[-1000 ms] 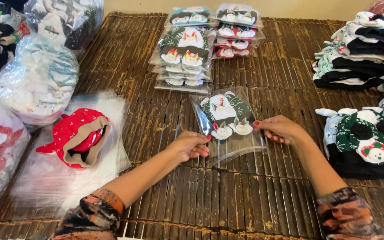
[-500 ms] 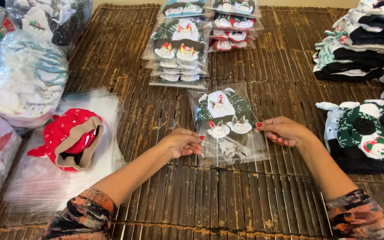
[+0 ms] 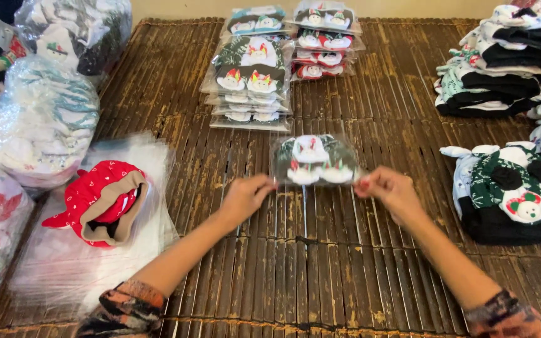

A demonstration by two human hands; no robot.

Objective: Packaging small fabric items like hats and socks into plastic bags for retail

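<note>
Clear packet (image 3: 313,160) stretched between hands; left hand (image 3: 245,195) and right hand (image 3: 391,191) pinch its ends.

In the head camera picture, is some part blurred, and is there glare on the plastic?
Head view: the clear packet between left hand and right hand looks motion-blurred; the bamboo mat stays sharp; soft glare whitens the plastic sheets at left.

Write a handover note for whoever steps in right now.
Left hand pinches the left edge of the clear bagged sock pack; right hand pinches its right edge, holding it above the bamboo mat.
Done: two stacks of bagged packs at the far side.
Left: unbagged socks piled at right; a red sock lies on the empty clear bags at left.
</note>
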